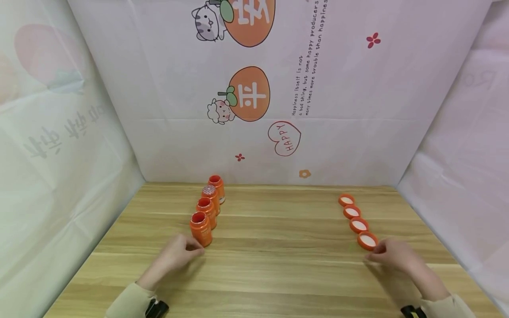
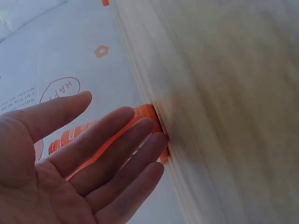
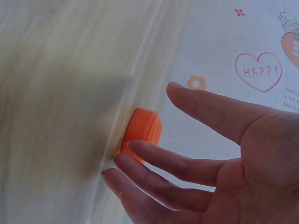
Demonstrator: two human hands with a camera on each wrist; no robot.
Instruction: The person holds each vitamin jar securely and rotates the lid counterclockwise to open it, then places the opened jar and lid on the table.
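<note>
Several orange jars stand uncapped in a slanting row on the left half of the table, the nearest jar closest to me. My left hand is just in front of that jar, its fingers fairly straight and the thumb spread away, holding nothing. In the left wrist view the jar shows partly behind the fingers. Over on the right, several orange screw lids lie with their white insides up. My right hand is beside the nearest lid, thumb apart and palm bare. That lid overlaps its fingertips in the right wrist view.
The jar second from the back has a silvery patterned top, unlike the red mouths of the others. Farther lids reach toward the back edge. White printed sheets rise behind and on both sides of the wooden table.
</note>
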